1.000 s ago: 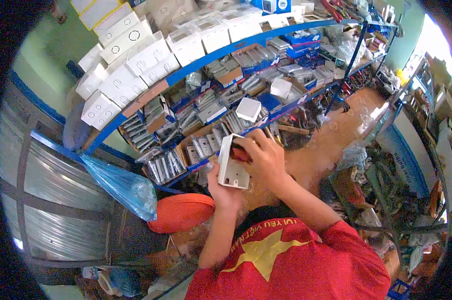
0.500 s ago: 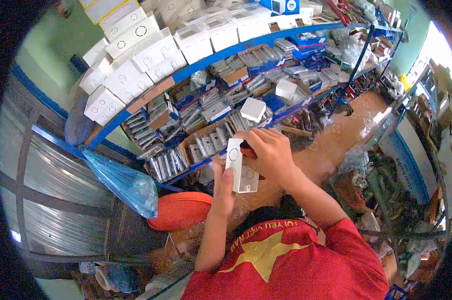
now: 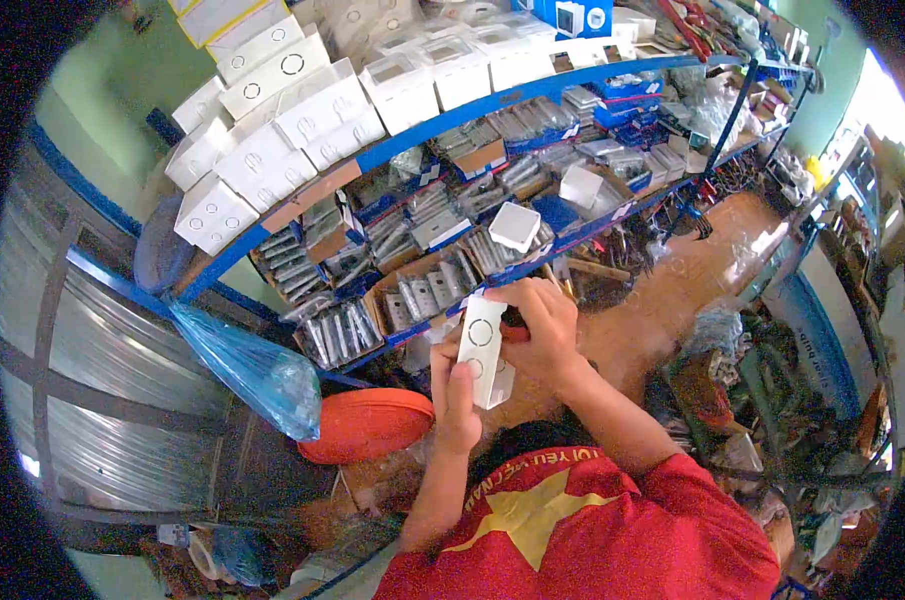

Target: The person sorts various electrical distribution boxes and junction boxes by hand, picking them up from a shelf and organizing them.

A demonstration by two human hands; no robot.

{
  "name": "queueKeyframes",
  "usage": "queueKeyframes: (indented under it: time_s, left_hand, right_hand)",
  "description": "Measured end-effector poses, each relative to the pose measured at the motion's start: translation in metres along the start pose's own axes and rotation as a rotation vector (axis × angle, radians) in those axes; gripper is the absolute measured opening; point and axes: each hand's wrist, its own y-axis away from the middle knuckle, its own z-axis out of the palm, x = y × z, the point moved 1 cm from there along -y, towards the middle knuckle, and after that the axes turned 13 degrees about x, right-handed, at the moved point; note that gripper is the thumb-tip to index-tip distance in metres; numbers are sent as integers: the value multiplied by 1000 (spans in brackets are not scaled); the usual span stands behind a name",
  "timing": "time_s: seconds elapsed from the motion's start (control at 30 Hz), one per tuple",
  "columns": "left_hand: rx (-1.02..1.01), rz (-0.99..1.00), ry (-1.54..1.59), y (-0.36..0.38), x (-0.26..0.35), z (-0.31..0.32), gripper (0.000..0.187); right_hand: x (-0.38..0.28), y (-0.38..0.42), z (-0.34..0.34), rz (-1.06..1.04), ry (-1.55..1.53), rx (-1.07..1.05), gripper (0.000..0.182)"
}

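Observation:
A white plastic electrical mounting box (image 3: 481, 335) with round knockout marks stands upright between my hands. My left hand (image 3: 456, 385) grips its left side, thumb laid along the face and fingers behind it. At the upper right of the box is my right hand (image 3: 540, 325), fingers curled around a small red-and-dark object (image 3: 515, 333) pressed close to the box. Most of that object hides behind my fingers, so its kind cannot be made out.
In front, a blue shelf rack (image 3: 442, 110) holds stacked white boxes (image 3: 257, 160) above and cartons of metal plates (image 3: 427, 290) below. A red basin (image 3: 367, 425) and a blue plastic bag (image 3: 257, 370) are at left. Piled goods (image 3: 752, 390) line the right.
The mounting box has turned slightly and shifted a little downward, showing more of its narrow face and less of its open side. Both hands stay on it.

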Motion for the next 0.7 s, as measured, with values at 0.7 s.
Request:
queueKeyframes:
  time_s: [0.7]
  left_hand:
    - [93,-665,593,-16,4,-16,45]
  right_hand:
    - [-10,-6,-47,855,-669,76,47]
